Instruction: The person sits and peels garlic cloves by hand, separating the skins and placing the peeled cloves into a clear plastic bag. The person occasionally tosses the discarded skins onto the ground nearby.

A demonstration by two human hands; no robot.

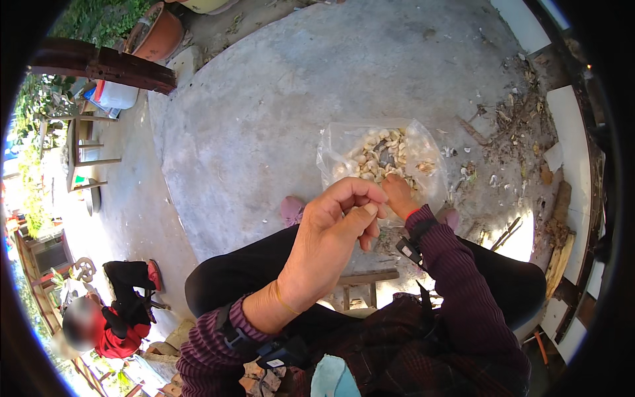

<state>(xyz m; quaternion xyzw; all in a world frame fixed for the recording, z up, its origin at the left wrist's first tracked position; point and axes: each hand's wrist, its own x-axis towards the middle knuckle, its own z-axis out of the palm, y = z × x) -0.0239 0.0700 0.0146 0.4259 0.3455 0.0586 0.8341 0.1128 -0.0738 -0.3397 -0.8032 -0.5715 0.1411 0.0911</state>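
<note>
My left hand point(342, 223) is raised close to the camera, its fingertips and thumb curled together; whether something small is between them cannot be made out. Beyond it, a clear plastic bag point(335, 141) lies spread on the concrete floor between my feet. Pale garlic cloves point(369, 154), or similar pieces, are heaped on the bag around a darker patch. My right hand point(398, 194) reaches down to the near edge of this heap, fingers in or against the pieces. Its fingertips are partly hidden, so its hold is unclear.
Another person in red and black point(124, 322) sits at the lower left. A wooden stool point(369, 278) is below my hands. Debris point(511, 119) and a log point(560, 248) lie along the right wall. At the upper left are a wooden post point(109, 67) and terracotta pot point(161, 37).
</note>
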